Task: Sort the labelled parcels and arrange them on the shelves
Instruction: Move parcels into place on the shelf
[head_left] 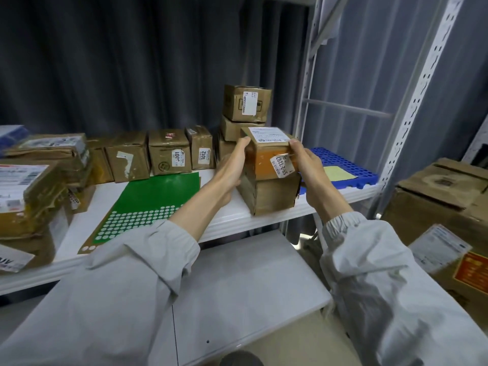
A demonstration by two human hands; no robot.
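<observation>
A small orange-brown parcel (264, 162) with a white label reading 5-2-2207 sits on top of a plain brown parcel (272, 194) near the front edge of the white shelf (229, 220). My left hand (235, 165) lies flat against the top parcel's left side, fingers straight. My right hand (306, 162) grips its right edge, thumb curled over the top corner. Behind them stands a stack of brown parcels (245, 104). A row of labelled parcels (170, 151), numbered 3001 and 3012, lines the back of the shelf.
A green sticker sheet (155, 196) with white dots lies on the shelf. Stacked parcels (29, 191) fill the left end. A blue perforated tray (343, 165) holds a yellow note at right. The metal upright (412, 107) and large cartons (449, 196) stand right. A lower shelf (250, 286) is beneath.
</observation>
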